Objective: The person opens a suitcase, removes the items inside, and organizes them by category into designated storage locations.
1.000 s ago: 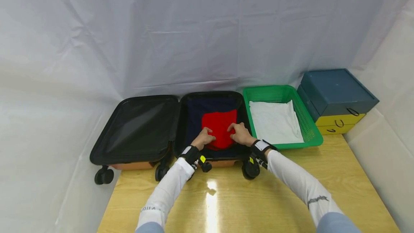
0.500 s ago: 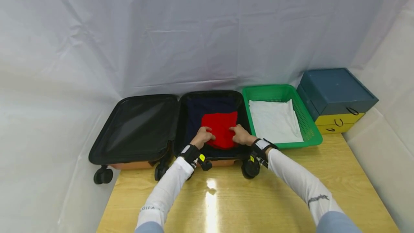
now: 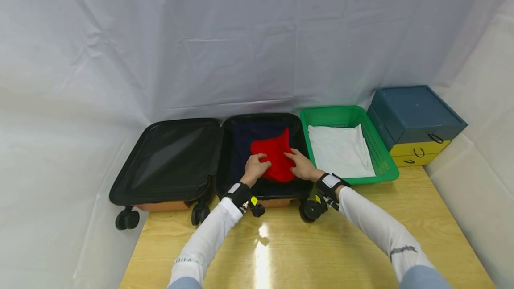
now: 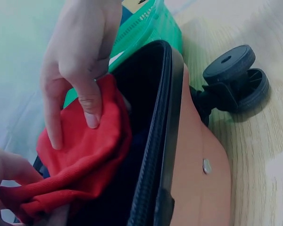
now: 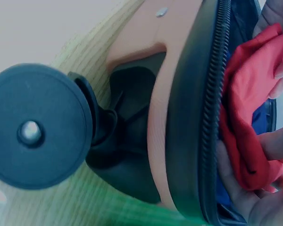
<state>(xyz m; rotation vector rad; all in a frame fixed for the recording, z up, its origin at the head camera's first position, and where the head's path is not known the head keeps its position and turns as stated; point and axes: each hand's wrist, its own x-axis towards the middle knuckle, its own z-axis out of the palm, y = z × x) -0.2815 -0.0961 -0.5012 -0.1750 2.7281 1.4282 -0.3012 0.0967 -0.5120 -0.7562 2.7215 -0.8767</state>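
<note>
A folded red garment [image 3: 273, 157] lies over dark navy fabric [image 3: 242, 135] in the right half of an open suitcase [image 3: 287, 117]. My left hand [image 3: 255, 167] grips its near left side, with fingers and thumb on either side of the cloth. At the near right side, my right hand [image 3: 302, 165] pinches the garment, thumb above and fingers under the edge in the right wrist view. Between the hands the cloth bunches, and its far right corner stands up in a point. In the left wrist view a ribbed fold of the garment [image 4: 80, 169] shows near my left hand.
The suitcase's other half [image 3: 168, 162] lies open at the left, with black wheels [image 3: 128, 218] at the near side. A green basket [image 3: 383, 157] holding white folded cloth [image 3: 339, 150] stands right of the suitcase. Beyond it is a blue and yellow drawer box [image 3: 421, 113].
The garment's far right corner has risen into a peak and its near edge has drawn up. Both hands have shifted slightly; the left one has moved right, its fingers further onto the cloth.
</note>
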